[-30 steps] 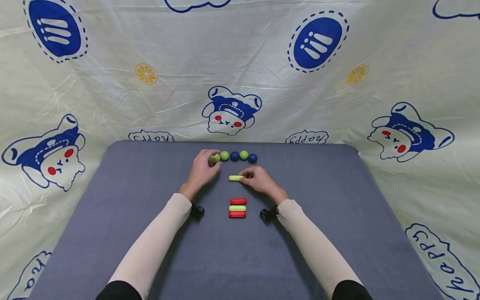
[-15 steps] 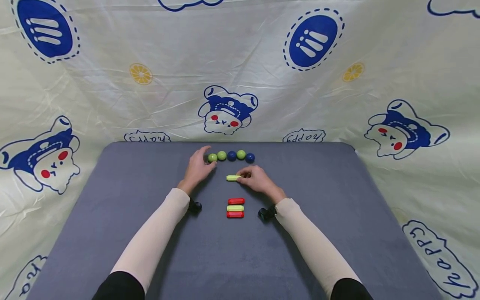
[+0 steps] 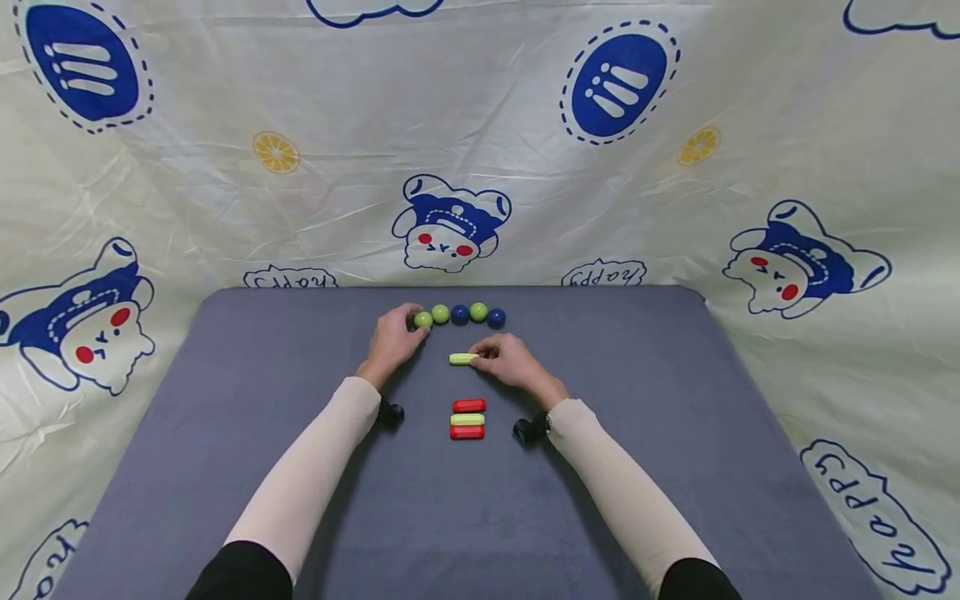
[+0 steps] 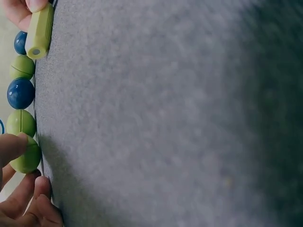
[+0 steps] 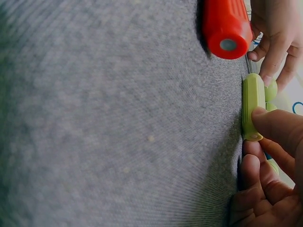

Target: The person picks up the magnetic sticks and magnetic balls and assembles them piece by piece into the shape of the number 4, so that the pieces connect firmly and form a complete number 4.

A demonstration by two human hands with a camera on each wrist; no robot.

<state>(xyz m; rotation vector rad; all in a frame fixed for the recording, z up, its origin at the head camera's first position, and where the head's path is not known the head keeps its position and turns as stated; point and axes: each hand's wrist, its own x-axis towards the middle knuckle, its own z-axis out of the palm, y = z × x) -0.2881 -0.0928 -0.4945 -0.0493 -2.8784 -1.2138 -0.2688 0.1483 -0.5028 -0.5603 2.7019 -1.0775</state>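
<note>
My left hand [image 3: 392, 342] holds the leftmost green ball [image 3: 423, 319] of a row between thumb and fingers; in the left wrist view the thumb lies on that green ball [image 4: 26, 158]. Nearer to me, my right hand [image 3: 512, 362] pinches the right end of a yellow-green magnetic stick [image 3: 461, 359]. In the right wrist view this ribbed stick [image 5: 253, 106] lies low over the cloth, thumb on its side. Along the row follow another green ball [image 3: 440, 314], a blue ball [image 3: 460, 315], a green ball [image 3: 478, 312] and a blue ball [image 3: 497, 318].
Between my wrists lie a red stick [image 3: 468, 406], a yellow-green stick [image 3: 467, 420] and another red stick [image 3: 467, 433], parallel to each other. A grey cloth [image 3: 600, 500] covers the table. Behind its far edge hangs a printed white curtain [image 3: 345, 200].
My left hand's fingers spread apart around the end green ball half a second ago and have since come back in on it. The right hand keeps its pinch on the stick. The head view shifts slightly.
</note>
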